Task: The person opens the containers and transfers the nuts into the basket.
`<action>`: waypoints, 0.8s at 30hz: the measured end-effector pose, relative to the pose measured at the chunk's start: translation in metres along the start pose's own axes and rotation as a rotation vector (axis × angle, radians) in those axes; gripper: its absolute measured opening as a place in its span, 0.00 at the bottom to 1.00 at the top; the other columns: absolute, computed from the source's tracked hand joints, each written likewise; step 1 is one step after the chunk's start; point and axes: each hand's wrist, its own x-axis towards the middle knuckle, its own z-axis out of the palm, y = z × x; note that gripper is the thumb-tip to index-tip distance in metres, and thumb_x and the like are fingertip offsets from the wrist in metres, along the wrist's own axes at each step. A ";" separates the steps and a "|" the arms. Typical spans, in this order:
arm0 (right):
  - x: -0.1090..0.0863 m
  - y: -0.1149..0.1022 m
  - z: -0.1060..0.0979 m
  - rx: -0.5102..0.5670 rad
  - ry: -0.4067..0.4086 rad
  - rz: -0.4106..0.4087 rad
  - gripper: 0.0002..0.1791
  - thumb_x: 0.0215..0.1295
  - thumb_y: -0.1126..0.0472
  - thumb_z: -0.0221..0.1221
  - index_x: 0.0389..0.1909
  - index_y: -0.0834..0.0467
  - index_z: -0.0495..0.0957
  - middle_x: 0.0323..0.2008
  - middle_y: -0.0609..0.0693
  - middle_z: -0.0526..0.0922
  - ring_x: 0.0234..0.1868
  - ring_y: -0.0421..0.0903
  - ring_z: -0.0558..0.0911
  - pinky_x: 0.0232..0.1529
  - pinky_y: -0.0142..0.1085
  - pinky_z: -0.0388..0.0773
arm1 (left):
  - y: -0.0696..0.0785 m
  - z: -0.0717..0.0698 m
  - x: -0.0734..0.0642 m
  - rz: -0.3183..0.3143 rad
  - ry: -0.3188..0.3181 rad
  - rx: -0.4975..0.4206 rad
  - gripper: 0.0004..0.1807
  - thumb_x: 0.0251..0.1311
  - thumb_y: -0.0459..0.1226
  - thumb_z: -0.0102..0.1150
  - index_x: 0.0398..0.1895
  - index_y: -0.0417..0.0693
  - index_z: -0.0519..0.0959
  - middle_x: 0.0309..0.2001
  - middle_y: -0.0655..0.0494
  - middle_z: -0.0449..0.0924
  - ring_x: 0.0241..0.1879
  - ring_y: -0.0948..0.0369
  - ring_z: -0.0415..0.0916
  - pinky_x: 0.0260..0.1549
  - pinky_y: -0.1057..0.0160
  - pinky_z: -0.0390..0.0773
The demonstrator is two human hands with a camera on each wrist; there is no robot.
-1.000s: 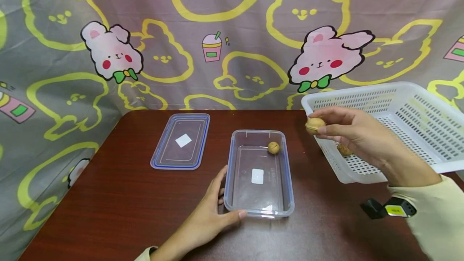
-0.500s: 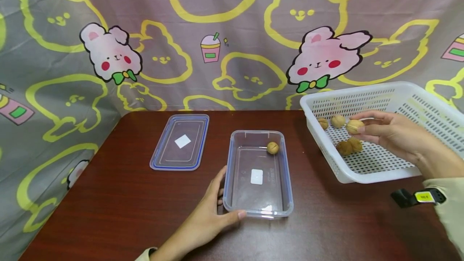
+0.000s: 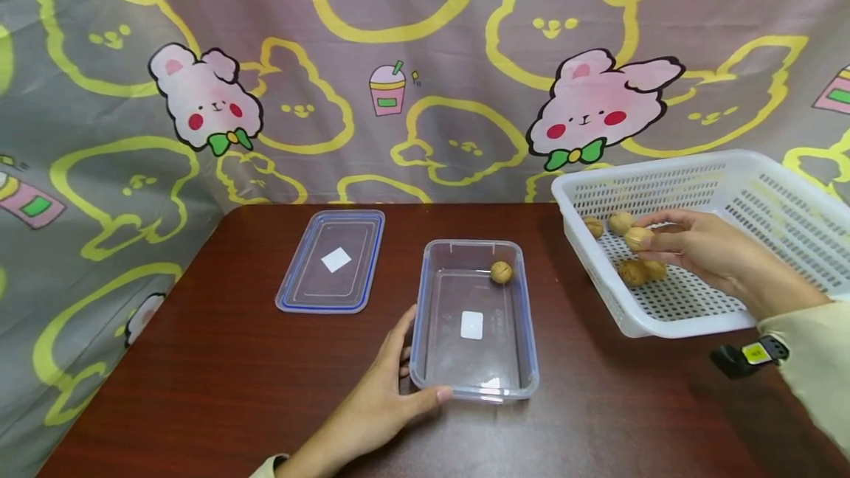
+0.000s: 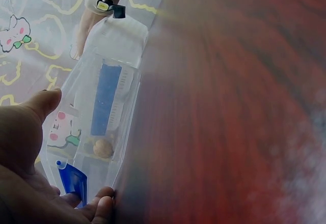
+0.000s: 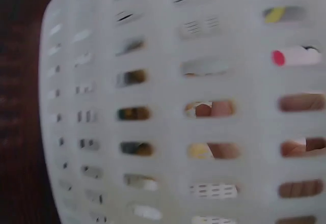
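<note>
My right hand (image 3: 707, 253) pinches a walnut (image 3: 638, 239) between thumb and fingertips, over the left part of the white perforated basket (image 3: 634, 319). Several more walnuts (image 3: 632, 273) lie on the basket floor around that hand. In the right wrist view the basket wall (image 5: 163, 89) fills the picture, with parts of the fingers (image 5: 303, 102) showing through its slots. My left hand (image 3: 378, 386) grips the near left corner of a clear plastic food container (image 3: 527, 316), thumb on the front rim and fingers along the side. One walnut (image 3: 501, 272) sits in its far right corner.
A clear lid with a blue seal (image 3: 332, 260) lies on the dark red table (image 3: 219, 360), left of the container. Behind the table hangs a patterned curtain (image 3: 451, 57). The basket stands at the table's right side.
My right hand, holding the walnut, has gone from the basket's left rim rightward into the basket, then slightly back left. The left hand and the container have stayed put.
</note>
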 end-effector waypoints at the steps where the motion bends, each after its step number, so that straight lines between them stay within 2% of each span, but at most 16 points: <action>1: 0.001 0.001 0.001 -0.012 -0.005 0.002 0.16 0.79 0.67 0.54 0.44 0.39 0.81 0.43 0.33 0.82 0.45 0.33 0.87 0.49 0.28 0.84 | 0.000 0.000 0.000 -0.002 0.000 0.001 0.61 0.58 0.49 0.77 0.86 0.68 0.43 0.74 0.42 0.66 0.66 0.46 0.72 0.61 0.49 0.75; 7: 0.007 0.002 0.003 -0.031 -0.025 0.017 0.13 0.80 0.67 0.53 0.49 0.45 0.79 0.42 0.33 0.86 0.45 0.31 0.86 0.51 0.29 0.84 | -0.001 0.001 0.000 -0.008 0.000 0.003 0.62 0.57 0.49 0.77 0.86 0.66 0.43 0.74 0.43 0.66 0.66 0.48 0.72 0.61 0.52 0.75; 10: 0.010 0.002 0.005 -0.047 -0.029 0.018 0.12 0.79 0.67 0.54 0.52 0.47 0.78 0.43 0.33 0.84 0.46 0.30 0.85 0.51 0.29 0.84 | -0.001 0.001 -0.001 -0.012 -0.006 0.002 0.62 0.57 0.49 0.77 0.86 0.65 0.42 0.73 0.42 0.66 0.65 0.48 0.72 0.59 0.56 0.77; 19: 0.011 0.003 0.007 -0.007 -0.029 -0.006 0.21 0.80 0.71 0.49 0.44 0.41 0.81 0.43 0.35 0.82 0.44 0.31 0.85 0.50 0.29 0.84 | -0.001 0.000 -0.001 -0.009 0.000 0.008 0.62 0.57 0.49 0.78 0.86 0.66 0.43 0.74 0.42 0.66 0.66 0.47 0.72 0.62 0.46 0.73; 24: 0.011 0.003 0.010 -0.075 -0.020 -0.004 0.20 0.80 0.72 0.48 0.46 0.43 0.81 0.50 0.46 0.76 0.45 0.32 0.85 0.51 0.31 0.85 | -0.001 0.000 -0.001 -0.010 0.000 0.010 0.62 0.57 0.49 0.78 0.86 0.65 0.43 0.74 0.42 0.66 0.66 0.46 0.72 0.62 0.46 0.74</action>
